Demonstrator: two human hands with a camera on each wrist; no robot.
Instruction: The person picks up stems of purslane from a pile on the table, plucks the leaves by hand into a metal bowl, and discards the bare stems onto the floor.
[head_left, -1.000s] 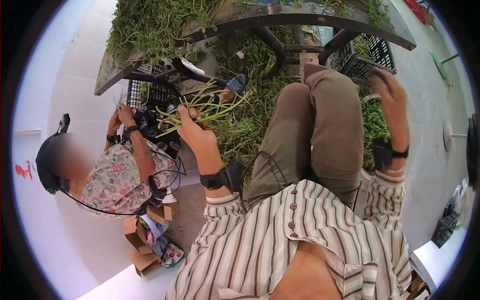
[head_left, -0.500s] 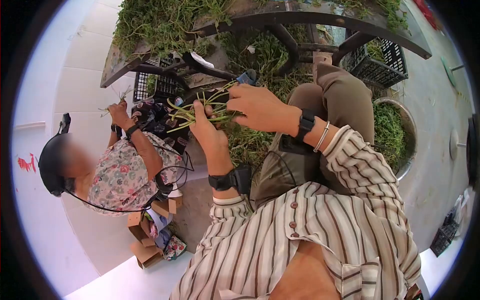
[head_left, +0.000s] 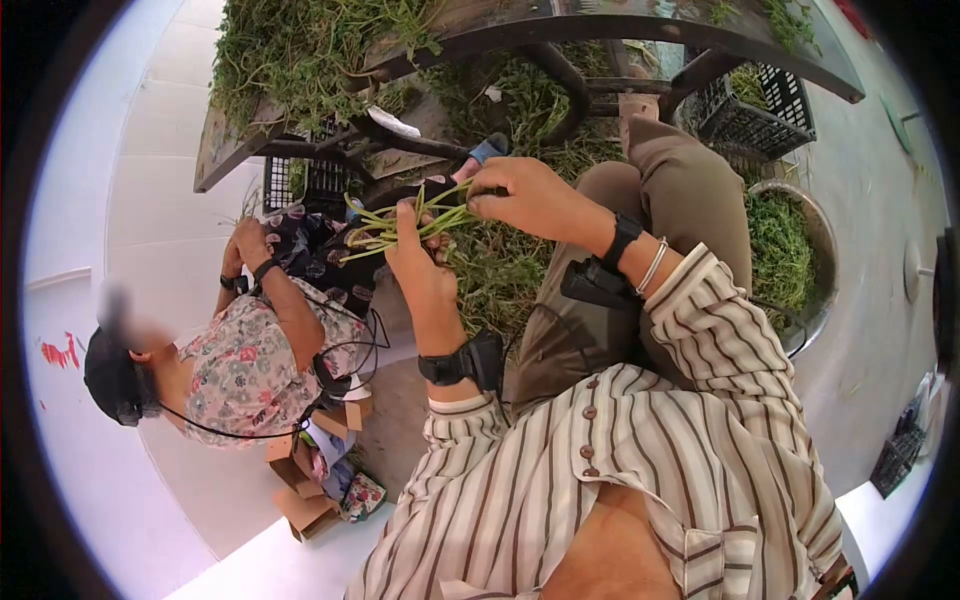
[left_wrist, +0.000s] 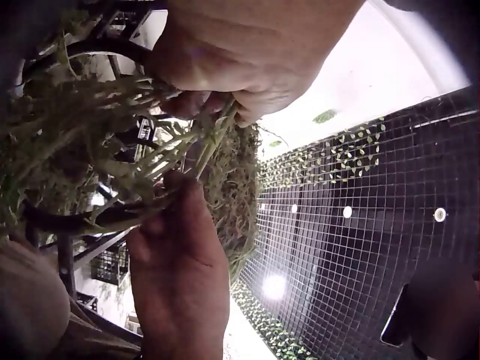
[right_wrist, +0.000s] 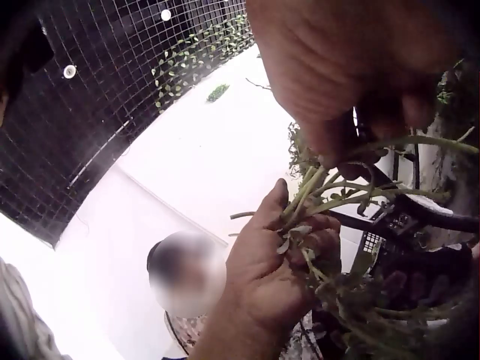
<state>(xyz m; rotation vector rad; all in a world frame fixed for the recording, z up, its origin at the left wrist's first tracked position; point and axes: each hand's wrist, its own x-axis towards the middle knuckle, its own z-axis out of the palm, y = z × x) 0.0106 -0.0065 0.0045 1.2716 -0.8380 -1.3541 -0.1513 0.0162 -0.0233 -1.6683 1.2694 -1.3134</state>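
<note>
My left hand (head_left: 425,280) holds a loose bunch of green leafy stems (head_left: 375,232), thumb across them, their ends fanning out to the left in the head view. From the right, my right hand (head_left: 535,200) reaches over to the bunch, its fingers curled and pinching a stem. In the right wrist view the left hand (right_wrist: 266,262) grips the stems (right_wrist: 307,191) below the right hand (right_wrist: 345,67). The left wrist view has the left hand (left_wrist: 247,60) above and the right hand (left_wrist: 184,262) below, fingertips meeting at the stems (left_wrist: 202,150).
A dark-edged table (head_left: 640,25) stands ahead, heaped with greens (head_left: 300,60). More cut greens (head_left: 500,280) lie on the floor. A metal basin (head_left: 825,250) of greens sits to the right, a black crate (head_left: 765,120) behind it. Another person (head_left: 250,350) sits at left near cardboard boxes (head_left: 305,510).
My right hand has come in from the far right to the bunch and now pinches at it. The left hand keeps its hold. The other person's head has turned and lowered.
</note>
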